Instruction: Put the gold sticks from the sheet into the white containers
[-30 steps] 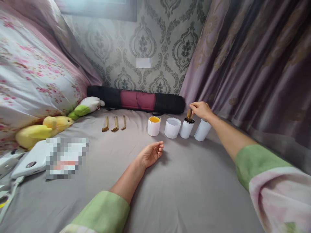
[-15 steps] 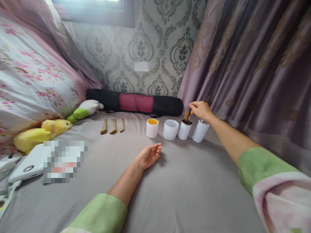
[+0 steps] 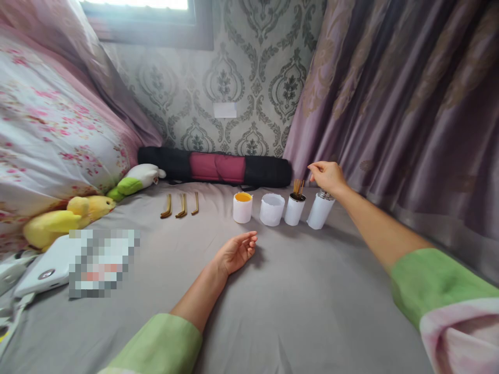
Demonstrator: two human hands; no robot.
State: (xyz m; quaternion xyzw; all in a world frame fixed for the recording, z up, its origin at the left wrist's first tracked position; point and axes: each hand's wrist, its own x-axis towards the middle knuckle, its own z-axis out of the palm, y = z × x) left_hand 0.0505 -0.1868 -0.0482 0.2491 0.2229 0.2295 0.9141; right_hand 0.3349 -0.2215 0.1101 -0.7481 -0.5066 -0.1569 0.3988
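My left hand (image 3: 237,253) rests on the bed sheet in front of the containers, fingers loosely curled and apart, holding nothing visible. Above the rightmost white can (image 3: 320,210), my right hand (image 3: 327,175) hovers with its fingers drawn together; nothing shows between them. Just left of it, several thin brown sticks (image 3: 299,187) stand upright in a white can (image 3: 295,212) with a dark inside. Further left are a wide white container (image 3: 272,210) and a white cup with a yellow inside (image 3: 242,209). What the rightmost can holds is mostly hidden.
Several bent brass-coloured pieces (image 3: 181,205) lie on the grey sheet (image 3: 296,306). Behind them is a long black and maroon bag (image 3: 218,167). Plush toys (image 3: 54,222), a white device (image 3: 42,270) with a cable and a blurred packet (image 3: 105,265) are on the left.
My right hand has moved slightly right, away from the sticks, which now stand free in their can. My left hand stays in place. The whole view has shifted a little.
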